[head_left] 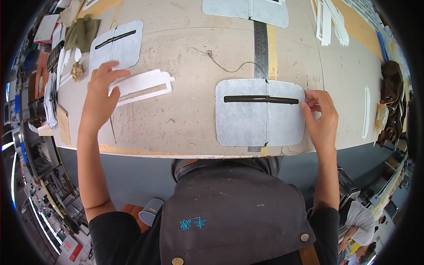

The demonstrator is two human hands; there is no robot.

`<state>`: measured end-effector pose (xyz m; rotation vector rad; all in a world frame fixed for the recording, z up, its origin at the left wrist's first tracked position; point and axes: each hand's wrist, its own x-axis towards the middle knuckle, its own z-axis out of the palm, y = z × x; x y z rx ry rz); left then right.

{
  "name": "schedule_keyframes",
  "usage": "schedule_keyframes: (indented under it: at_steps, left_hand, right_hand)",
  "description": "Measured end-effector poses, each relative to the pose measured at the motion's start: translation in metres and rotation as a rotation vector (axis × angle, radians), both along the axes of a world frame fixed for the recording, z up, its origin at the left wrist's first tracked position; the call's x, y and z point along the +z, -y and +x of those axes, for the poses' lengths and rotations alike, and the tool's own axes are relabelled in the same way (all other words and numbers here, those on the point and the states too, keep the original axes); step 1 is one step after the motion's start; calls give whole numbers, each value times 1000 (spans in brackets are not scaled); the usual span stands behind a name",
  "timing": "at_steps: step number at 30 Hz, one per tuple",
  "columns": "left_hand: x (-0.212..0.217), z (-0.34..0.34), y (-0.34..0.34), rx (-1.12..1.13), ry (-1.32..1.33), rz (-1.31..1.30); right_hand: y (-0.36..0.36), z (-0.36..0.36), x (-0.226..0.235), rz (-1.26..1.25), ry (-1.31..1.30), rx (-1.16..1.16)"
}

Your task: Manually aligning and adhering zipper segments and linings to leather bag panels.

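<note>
Hand first: our left hand [99, 98] lies open and spread on the desk [185, 119], its fingers resting on the near end of a white cut-out template [143, 86], a long flat piece with a slot-shaped window. Just beyond that hand we see a grey felt panel [117, 44] with rounded corners and a dark slit along its middle, and farther left an olive cloth [81, 32] and a small crumpled tan scrap [77, 70].

Moving right, a thin dark thread [225, 66] curls across the bare desk. Next comes a second grey felt panel [259, 113], flat and close to the desk's near edge, with a dark strip [260, 100] running across its upper part. It lies over a steel ruler [260, 44] that runs away from us; the ruler's lower end shows just below the panel.

Our right hand [321, 119] is at this panel's right edge, thumb and fingertips pinched together at the right end of the dark strip. Farther right we see white strips [329, 20] near the far edge and a brown leather heap [391, 88] by the desk's right rim.
</note>
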<state>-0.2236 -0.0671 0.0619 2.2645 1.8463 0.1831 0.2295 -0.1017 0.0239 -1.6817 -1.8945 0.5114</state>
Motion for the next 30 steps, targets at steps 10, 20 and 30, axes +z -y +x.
schedule_keyframes:
  at_steps: [10,20,30]
  left_hand:
    - [-36,143,-11,-256,452,-67]
    - [-29,173,-14,-95,562,-238]
    - [-28,163,-12,-264,539,-237]
  right_hand:
    - [-21,-16,3,-90,60,11]
    - [-15,-11,2,-215,-197,-101]
    - [-5,-6,-2,-258,-432,2]
